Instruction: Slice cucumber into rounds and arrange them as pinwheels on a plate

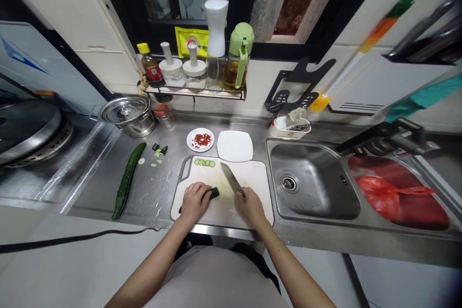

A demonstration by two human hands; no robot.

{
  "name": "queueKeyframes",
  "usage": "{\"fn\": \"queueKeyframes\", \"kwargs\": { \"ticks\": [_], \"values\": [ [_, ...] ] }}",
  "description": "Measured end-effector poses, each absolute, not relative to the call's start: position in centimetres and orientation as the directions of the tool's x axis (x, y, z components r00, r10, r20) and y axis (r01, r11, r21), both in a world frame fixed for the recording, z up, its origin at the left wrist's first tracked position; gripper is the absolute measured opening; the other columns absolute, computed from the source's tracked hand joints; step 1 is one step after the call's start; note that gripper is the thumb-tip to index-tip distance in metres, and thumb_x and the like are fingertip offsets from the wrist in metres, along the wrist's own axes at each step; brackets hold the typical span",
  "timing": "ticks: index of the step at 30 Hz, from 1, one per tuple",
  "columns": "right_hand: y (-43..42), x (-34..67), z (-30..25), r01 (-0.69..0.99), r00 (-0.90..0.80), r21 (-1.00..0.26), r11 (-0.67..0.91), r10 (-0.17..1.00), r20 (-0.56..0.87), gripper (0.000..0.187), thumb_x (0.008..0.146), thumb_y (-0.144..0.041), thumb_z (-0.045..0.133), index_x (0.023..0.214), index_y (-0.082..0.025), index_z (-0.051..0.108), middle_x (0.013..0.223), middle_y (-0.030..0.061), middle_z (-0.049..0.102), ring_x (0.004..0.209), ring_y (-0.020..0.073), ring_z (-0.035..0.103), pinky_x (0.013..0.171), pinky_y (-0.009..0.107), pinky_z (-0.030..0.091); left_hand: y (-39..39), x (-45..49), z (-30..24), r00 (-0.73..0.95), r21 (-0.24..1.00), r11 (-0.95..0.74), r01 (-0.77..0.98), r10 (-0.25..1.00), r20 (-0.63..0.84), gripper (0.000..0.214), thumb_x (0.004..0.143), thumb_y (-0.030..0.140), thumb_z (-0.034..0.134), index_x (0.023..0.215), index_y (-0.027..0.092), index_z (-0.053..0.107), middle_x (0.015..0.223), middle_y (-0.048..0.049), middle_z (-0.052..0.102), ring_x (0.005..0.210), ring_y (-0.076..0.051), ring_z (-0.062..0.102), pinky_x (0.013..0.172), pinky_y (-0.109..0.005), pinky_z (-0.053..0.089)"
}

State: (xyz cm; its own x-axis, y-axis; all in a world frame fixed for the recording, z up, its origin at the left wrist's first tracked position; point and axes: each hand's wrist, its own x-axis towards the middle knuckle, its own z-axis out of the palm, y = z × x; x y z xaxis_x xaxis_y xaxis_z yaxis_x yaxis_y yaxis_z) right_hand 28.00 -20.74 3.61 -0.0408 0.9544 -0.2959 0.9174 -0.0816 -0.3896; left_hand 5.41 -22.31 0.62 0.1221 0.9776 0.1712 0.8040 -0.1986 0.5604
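Hands: apart, both busy; my left hand is clamped over a cucumber piece, dark green showing on either side, and my right hand grips the knife.
Piece: on the near half of the board, left of the blade.
Blade: angled away and leftward, tip close to the white plate; bare board lies between it and the piece.
Edges: the board's near side runs along the counter's front, its right side just beside the sink.
Slices: a neat overlapping row, far left on the board.
Dish: small round dish, red bits scattered inside, just beyond the board.
Second basin: here's a red bag, knotted.
Rack: oil jug, lidded jars and bottles lined up behind.
Left counter: whole cucumber, scraps near it, lidded pot beyond.
Overhang: the black tap reaches over the sink from the right.
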Motion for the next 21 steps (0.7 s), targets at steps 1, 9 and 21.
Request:
{"fn": "queueKeyframes", "kwargs": {
  "ticks": [1,9,21],
  "values": [
    [-20.7,27.9,3.6,0.908,-0.062,-0.412,-0.073,0.95,-0.305,0.025,0.097,-0.026,0.042,0.095,-0.016,0.064,0.092,0.0058,0.066,0.085,0.016,0.06,0.07,0.023,0.035,-22.5,5.6,0.6,0.154,0.547,-0.227,0.806,0.972,0.176,0.025,0.094,0.036,0.049,0.105,0.026,0.069,0.102,-0.0071,0.068,0.097,-0.022,0.06,0.087,-0.037,0.046],
    [-21.9,26.5,4.3,0.867,-0.178,-0.497,-0.033,0.911,-0.372,0.025,0.098,-0.024,0.04,0.098,-0.014,0.063,0.09,0.0088,0.07,0.082,0.018,0.063,0.067,0.024,0.034,-23.1,5.6,-0.1,0.302,0.493,-0.355,0.794,0.935,0.187,0.028,0.096,0.034,0.048,0.111,0.03,0.071,0.114,-0.0061,0.068,0.104,-0.022,0.06,0.091,-0.038,0.048],
    [-23.2,24.2,5.1,0.913,-0.202,-0.407,-0.001,0.867,-0.456,0.025,0.101,-0.024,0.031,0.111,-0.014,0.052,0.087,0.0083,0.067,0.077,0.0174,0.063,0.064,0.026,0.035,-20.9,4.3,-0.7,0.333,0.514,-0.322,0.795,0.94,0.075,0.033,0.094,0.023,0.048,0.119,0.031,0.068,0.113,-0.004,0.068,0.1,-0.017,0.062,0.089,-0.029,0.05]
  ]
}}
